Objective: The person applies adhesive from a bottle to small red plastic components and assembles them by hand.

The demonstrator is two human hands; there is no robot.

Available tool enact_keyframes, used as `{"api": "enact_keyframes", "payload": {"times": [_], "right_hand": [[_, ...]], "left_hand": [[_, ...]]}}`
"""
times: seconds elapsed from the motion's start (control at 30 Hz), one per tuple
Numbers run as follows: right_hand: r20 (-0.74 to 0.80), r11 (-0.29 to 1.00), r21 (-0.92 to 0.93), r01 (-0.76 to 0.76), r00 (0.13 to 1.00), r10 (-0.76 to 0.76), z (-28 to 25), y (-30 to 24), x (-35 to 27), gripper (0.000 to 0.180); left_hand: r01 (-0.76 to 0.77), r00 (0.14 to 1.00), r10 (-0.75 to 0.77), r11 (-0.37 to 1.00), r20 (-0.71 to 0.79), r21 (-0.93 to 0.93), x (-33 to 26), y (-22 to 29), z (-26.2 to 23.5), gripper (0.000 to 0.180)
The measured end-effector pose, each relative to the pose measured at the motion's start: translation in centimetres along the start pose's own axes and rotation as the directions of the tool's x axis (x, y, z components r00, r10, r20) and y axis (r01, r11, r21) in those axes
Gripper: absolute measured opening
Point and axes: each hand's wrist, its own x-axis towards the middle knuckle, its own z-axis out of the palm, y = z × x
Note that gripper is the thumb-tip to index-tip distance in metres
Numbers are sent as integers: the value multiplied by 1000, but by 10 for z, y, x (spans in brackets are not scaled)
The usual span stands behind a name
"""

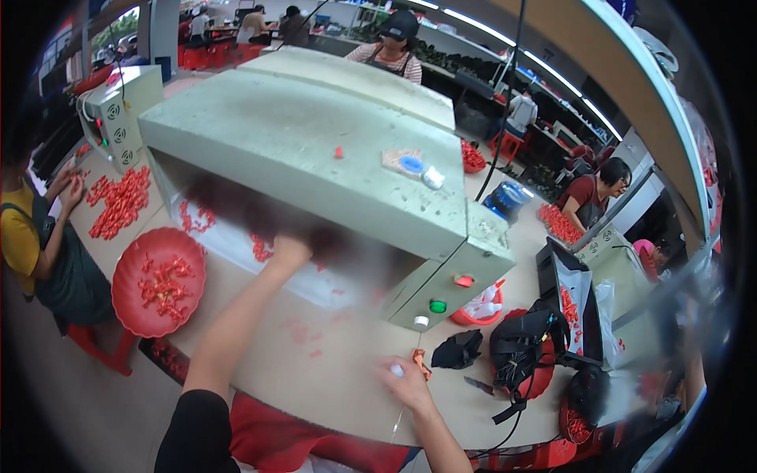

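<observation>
My left hand [290, 251] reaches into the opening under a pale green metal box machine [315, 146]. Its fingers are hidden in the dark, blurred space there. Small glossy red pieces [262, 247] lie beside it on a white sheet [236, 251]. Over the tabletop, my right hand [408, 385] is closed around a small white object [397, 369], mostly covered by the fingers, so its kind cannot be told. Just beyond those fingers lies an orange piece [422, 364].
A red scalloped bowl [124, 293] of red pieces stands left. To the right are black cloth [457, 349], a knife-like tool [479, 385], a black bag [524, 347], a red basket [479, 315] of white bottles and a black tray [597, 319]. Co-workers sit around the table.
</observation>
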Motion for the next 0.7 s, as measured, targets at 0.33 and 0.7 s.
{"api": "enact_keyframes", "payload": {"times": [0.33, 0.7], "right_hand": [[-109, 989, 130, -72, 990, 86, -36, -23, 4, 15], [-22, 959, 281, -36, 999, 44, -8, -84, 3, 16]], "left_hand": [[-45, 987, 48, 999, 153, -25, 20, -9, -8, 23], [295, 955, -210, 727, 209, -620, -31, 33, -74, 21]]}}
